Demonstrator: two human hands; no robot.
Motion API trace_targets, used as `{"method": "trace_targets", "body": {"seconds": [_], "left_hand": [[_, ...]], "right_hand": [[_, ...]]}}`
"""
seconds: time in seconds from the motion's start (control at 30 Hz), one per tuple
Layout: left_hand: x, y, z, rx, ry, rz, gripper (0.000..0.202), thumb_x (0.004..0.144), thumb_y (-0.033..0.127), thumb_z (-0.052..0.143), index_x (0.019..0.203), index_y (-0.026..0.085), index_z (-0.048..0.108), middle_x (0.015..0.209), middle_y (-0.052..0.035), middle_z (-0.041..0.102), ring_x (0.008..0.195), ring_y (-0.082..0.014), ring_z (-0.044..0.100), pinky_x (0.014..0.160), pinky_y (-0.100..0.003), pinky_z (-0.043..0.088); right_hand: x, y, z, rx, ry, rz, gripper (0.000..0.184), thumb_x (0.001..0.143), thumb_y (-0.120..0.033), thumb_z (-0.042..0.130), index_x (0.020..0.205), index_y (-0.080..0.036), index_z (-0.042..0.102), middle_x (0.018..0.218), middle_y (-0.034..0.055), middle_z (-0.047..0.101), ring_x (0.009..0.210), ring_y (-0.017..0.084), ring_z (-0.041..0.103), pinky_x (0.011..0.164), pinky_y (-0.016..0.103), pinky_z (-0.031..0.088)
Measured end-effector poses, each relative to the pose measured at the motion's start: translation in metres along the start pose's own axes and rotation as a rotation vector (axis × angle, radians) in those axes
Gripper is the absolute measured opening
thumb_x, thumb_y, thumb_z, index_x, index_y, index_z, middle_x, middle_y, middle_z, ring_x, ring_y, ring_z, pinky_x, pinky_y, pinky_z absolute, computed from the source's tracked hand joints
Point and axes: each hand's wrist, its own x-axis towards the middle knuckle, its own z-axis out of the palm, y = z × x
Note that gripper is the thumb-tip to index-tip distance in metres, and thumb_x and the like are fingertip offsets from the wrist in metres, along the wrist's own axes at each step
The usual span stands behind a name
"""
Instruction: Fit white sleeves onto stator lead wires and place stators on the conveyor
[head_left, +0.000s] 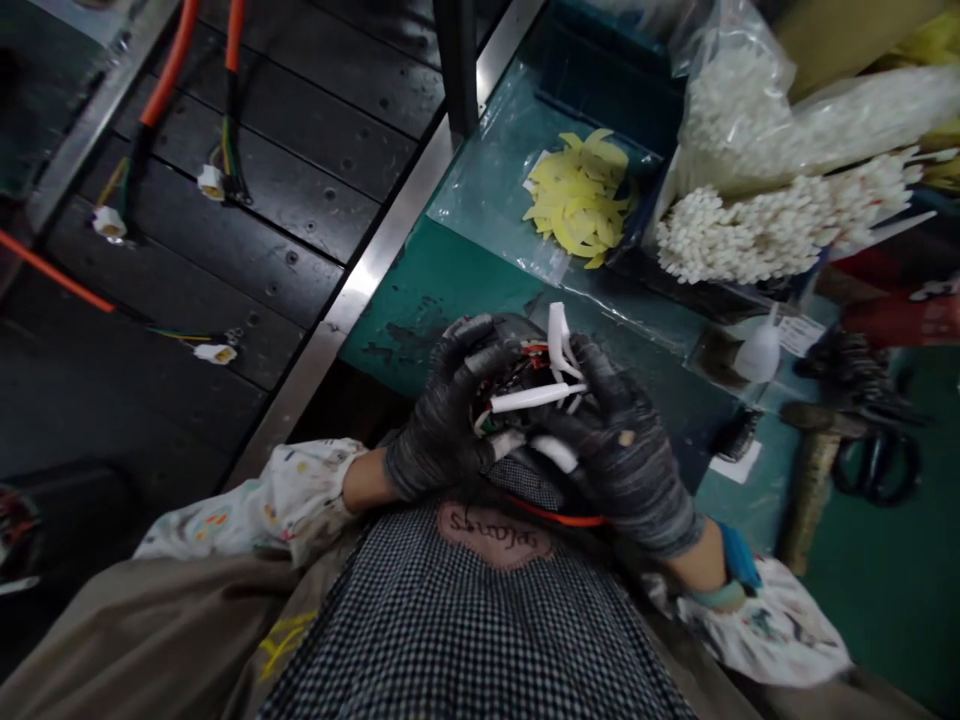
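Two gloved hands (450, 425) (630, 445), wired part (529, 398) gripped, lettered patch (495, 537) (unclear)

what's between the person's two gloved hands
In the head view, a dark part with red wires and white tubes lies between the left hand and right hand.

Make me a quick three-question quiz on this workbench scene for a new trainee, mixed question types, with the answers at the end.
1. Multiple choice: What colour are the slim tubes between the left hand and right hand? A yellow; B white; C blue.
2. True or false: The black scissors lie between the hammer and the right hand.
3. Count: How many white connectors show at the ends of the orange cables?

Key: 1 B; 2 False; 3 Three.
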Motion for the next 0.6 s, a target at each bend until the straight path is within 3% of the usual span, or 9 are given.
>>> {"method": "trace_targets", "body": {"seconds": [0.1, 0.23, 0.47, 0.6], "left_hand": [[0.011, 0.007, 0.003, 0.065, 0.000, 0.057, 0.081, 0.108, 0.055, 0.078, 0.178, 0.037, 0.039, 0.179, -0.0170, 0.048, 0.173, -0.0441, 0.044, 0.147, -0.072, 0.036], [0.021, 0.016, 0.005, 0.101, -0.027, 0.116, 0.082, 0.106, 0.041, 0.078, 0.178, 0.033, 0.038, 0.173, -0.0170, 0.055, 0.172, -0.0424, 0.045, 0.148, -0.071, 0.030], [0.024, 0.022, 0.001, 0.135, -0.090, 0.130, 0.082, 0.106, 0.039, 0.072, 0.179, 0.032, 0.035, 0.173, -0.0170, 0.056, 0.172, -0.0422, 0.046, 0.148, -0.072, 0.028], [0.028, 0.023, 0.004, 0.137, -0.095, 0.157, 0.081, 0.106, 0.035, 0.070, 0.180, 0.030, 0.037, 0.171, -0.0158, 0.060, 0.169, -0.0406, 0.050, 0.149, -0.070, 0.028]], "right_hand": [[0.003, 0.021, -0.010, 0.034, 0.011, -0.065, 0.023, 0.115, -0.033, 0.071, 0.133, -0.024, 0.084, 0.183, 0.0193, 0.055, 0.154, 0.040, 0.071, 0.113, 0.059, 0.072], [0.009, 0.036, -0.012, 0.013, -0.058, -0.083, 0.040, 0.114, -0.040, 0.072, 0.151, -0.024, 0.078, 0.175, 0.0194, 0.064, 0.150, 0.040, 0.073, 0.113, 0.056, 0.073], [0.001, 0.041, 0.000, -0.007, -0.083, -0.024, 0.043, 0.109, -0.050, 0.076, 0.145, -0.027, 0.081, 0.173, 0.0181, 0.066, 0.148, 0.042, 0.073, 0.109, 0.059, 0.074], [-0.004, 0.038, 0.000, -0.056, -0.035, -0.017, 0.047, 0.114, -0.048, 0.070, 0.152, -0.021, 0.074, 0.171, 0.0239, 0.065, 0.140, 0.039, 0.078, 0.103, 0.051, 0.076]]}}
